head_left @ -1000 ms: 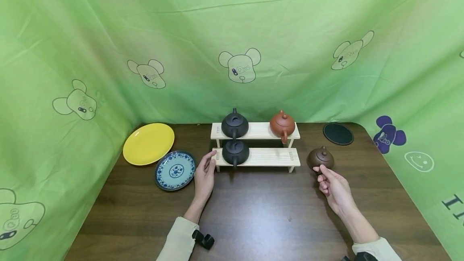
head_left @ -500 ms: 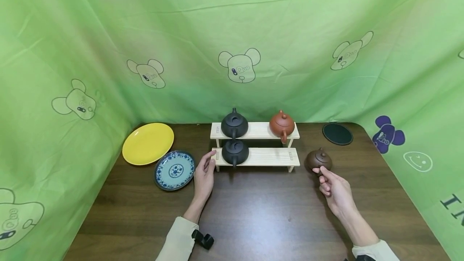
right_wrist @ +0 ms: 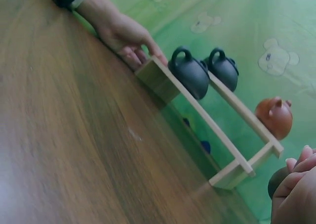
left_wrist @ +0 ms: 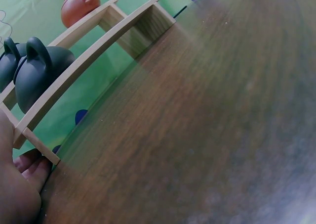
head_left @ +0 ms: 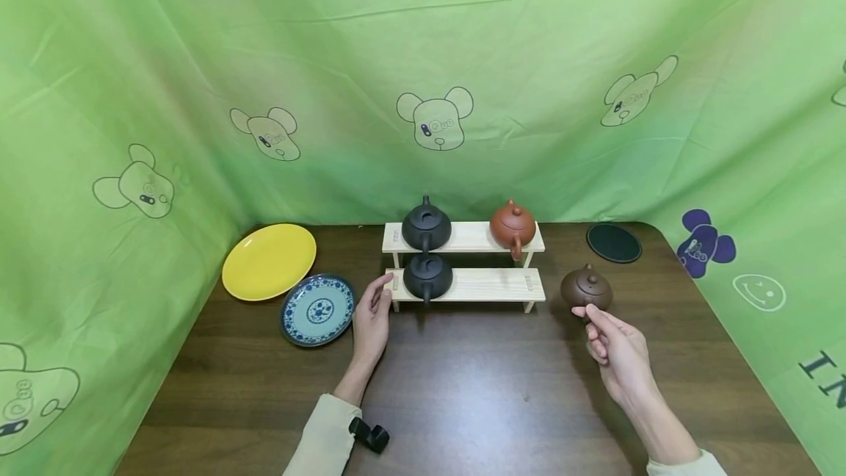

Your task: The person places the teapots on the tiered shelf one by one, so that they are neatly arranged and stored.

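Note:
My right hand (head_left: 621, 358) pinches the handle of a dark brown teapot (head_left: 586, 288) between thumb and fingers, holding it above the table to the right of a two-tier wooden stand (head_left: 492, 285). Its other fingers are curled under. At the stand's lower left end, my left hand (head_left: 371, 323) grips the board, its fingers bent around the end and leg, as the right wrist view shows. One black teapot (head_left: 428, 278) sits on the left of the lower tier. Behind it, the upper tier bears another black teapot (head_left: 426, 228) and, at the right, a reddish-brown teapot (head_left: 512, 228).
To the left lie a yellow oval plate (head_left: 269, 263) and a blue patterned plate (head_left: 319, 311), side by side. A dark round mat (head_left: 614, 242) lies at the back right. Green cloth (head_left: 436, 35) hangs around the back and sides of the wooden table (head_left: 463, 402).
The brown teapot shifts slightly left, then back to the right, with the right hand on its handle. My left hand keeps its place at the stand's end.

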Demonstrator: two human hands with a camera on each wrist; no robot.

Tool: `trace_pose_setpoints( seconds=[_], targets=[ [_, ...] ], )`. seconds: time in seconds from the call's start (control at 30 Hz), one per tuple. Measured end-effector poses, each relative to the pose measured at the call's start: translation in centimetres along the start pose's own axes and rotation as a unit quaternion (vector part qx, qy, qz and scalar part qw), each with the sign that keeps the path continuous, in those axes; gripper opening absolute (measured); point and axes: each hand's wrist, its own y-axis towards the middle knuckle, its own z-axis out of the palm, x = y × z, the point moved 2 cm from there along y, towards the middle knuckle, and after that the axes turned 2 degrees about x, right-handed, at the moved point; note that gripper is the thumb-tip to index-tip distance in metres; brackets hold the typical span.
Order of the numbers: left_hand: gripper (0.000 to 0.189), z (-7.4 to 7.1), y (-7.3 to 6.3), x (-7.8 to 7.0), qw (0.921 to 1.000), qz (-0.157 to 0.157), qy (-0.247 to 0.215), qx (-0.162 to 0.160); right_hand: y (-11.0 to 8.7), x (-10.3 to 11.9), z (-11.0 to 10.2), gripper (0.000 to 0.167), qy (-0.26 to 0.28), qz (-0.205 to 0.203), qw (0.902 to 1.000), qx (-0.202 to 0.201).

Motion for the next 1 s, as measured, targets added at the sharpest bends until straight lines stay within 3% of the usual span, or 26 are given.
trace_pose_setpoints(
  seconds=[0.33, 0.57, 0.7, 0.8, 0.93, 1.0],
  targets=[
    [0.030, -0.1, 0.1, 0.3, 0.9999, -0.007, 0.007, 0.011, -1.5, 0.0, 1.6, 0.036, -0.022, -0.020, 0.9992, 0.027],
    [0.031, -0.2, 0.3, 1.0, 0.9991, -0.038, 0.001, 0.018, -2.1, -0.5, 2.6, 0.036, -0.048, -0.022, 0.9971, 0.054],
    [0.029, -0.2, 0.2, 0.7, 0.9998, -0.013, 0.009, 0.011, -2.3, -0.9, 3.2, 0.035, -0.057, -0.017, 0.9956, 0.072],
    [0.029, 0.0, -0.2, -0.9, 0.9997, 0.022, 0.015, 0.003, -2.4, -1.1, 3.7, 0.035, -0.064, -0.012, 0.9945, 0.082],
    [0.031, 0.2, -0.7, -2.8, 0.9991, 0.041, 0.010, 0.001, -2.2, -1.5, 4.2, 0.033, -0.071, -0.012, 0.9930, 0.094],
    [0.031, 0.2, -0.8, -2.8, 0.9990, 0.043, 0.008, 0.002, -2.1, -1.8, 4.5, 0.033, -0.070, -0.013, 0.9923, 0.102]
  ],
)
